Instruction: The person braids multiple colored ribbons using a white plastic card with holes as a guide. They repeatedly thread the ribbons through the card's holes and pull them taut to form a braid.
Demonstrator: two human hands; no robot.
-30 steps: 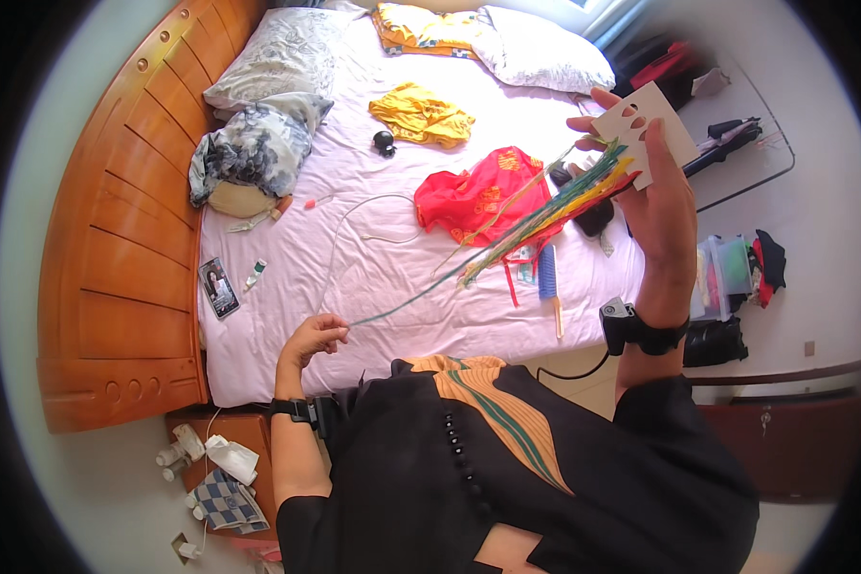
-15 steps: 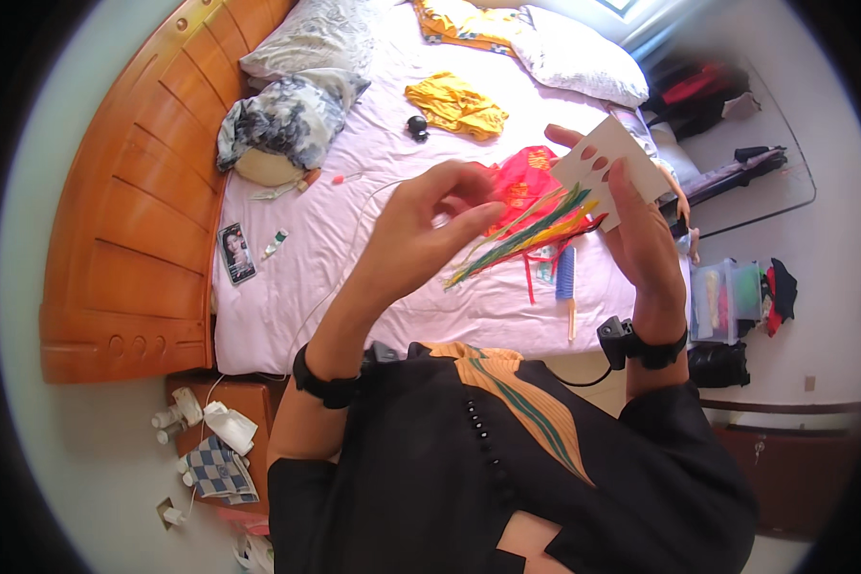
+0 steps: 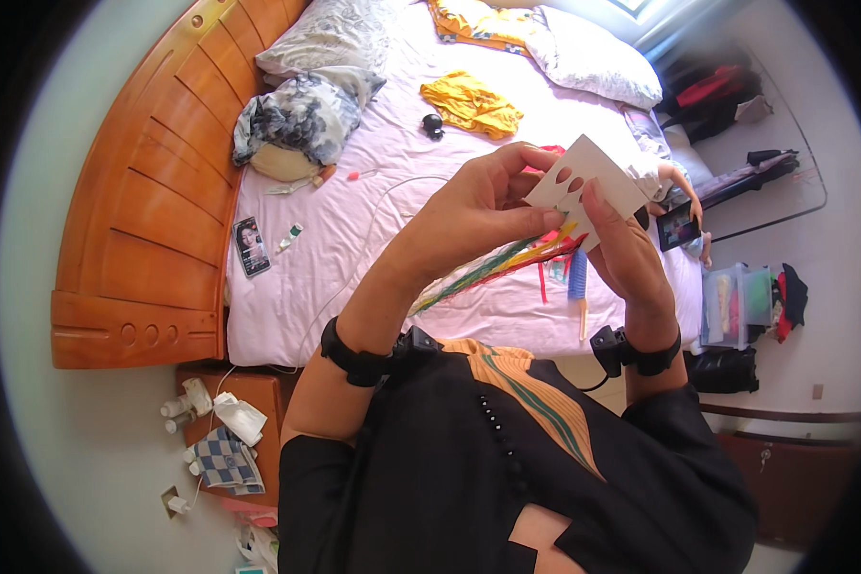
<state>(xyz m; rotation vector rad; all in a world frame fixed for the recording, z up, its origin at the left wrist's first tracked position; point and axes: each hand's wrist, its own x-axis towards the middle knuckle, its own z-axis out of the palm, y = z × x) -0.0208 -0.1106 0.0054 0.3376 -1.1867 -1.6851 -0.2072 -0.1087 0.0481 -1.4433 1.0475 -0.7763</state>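
A white card (image 3: 610, 182) with a row of dark drop-shaped holes is held up in front of me over the bed. Green, yellow and red embroidery threads (image 3: 507, 268) hang from its lower left edge in a loose bundle. My right hand (image 3: 631, 253) grips the card from the right, thumb on its front face. Closed at the card's left edge, my left hand (image 3: 493, 206) has its thumb where the threads meet the card. Its fingertips are partly behind the card. Beyond the hands, a red piece (image 3: 553, 149) is mostly covered.
On the pink-sheeted bed (image 3: 287, 335) lie a phone (image 3: 252, 246), a yellow cloth (image 3: 474, 103), a round black object (image 3: 432, 125) and a blue brush (image 3: 578, 277). At the right another person's arm (image 3: 681, 182) reaches to a tablet (image 3: 677, 228). A wooden headboard (image 3: 148, 220) stands left.
My left hand has moved right, from apart to the card's edge, and closed there. The card has shifted slightly left and down. The tablet at the right has come into sight.
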